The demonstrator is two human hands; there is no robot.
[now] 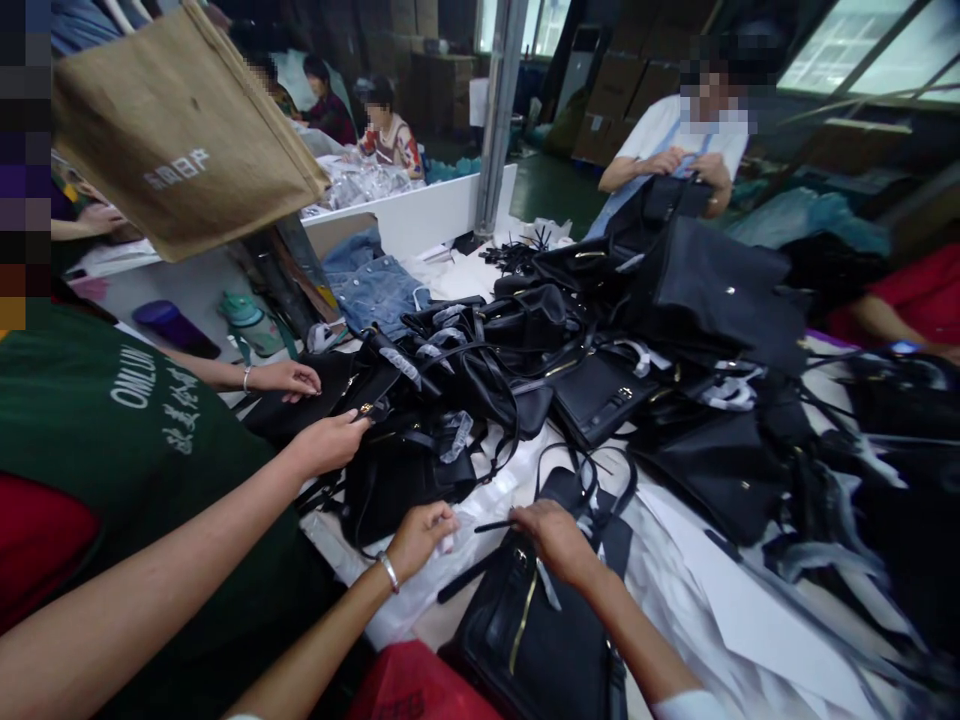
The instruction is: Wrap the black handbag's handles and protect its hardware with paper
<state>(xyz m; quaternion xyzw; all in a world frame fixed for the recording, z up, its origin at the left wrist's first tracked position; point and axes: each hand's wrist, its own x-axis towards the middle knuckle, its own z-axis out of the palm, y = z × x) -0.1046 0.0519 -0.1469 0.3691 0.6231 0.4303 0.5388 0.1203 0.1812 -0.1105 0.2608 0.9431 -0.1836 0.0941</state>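
A black handbag point(525, 630) with a gold zip lies in front of me at the table's near edge. My right hand point(556, 538) rests on its top, fingers closed on a thin black strip point(491, 525) that points left. My left hand point(421, 535), with a bracelet on the wrist, is curled around a piece of white plastic wrapping point(450, 560) just left of the bag. The two hands are about a hand's width apart.
A heap of black handbags point(600, 380) with straps and wrapped handles covers the table. A co-worker in a green shirt point(112, 440) at my left reaches into the pile with a hand point(326, 442). A person in white point(675, 140) handles a bag opposite. A jute bag point(180, 130) hangs upper left.
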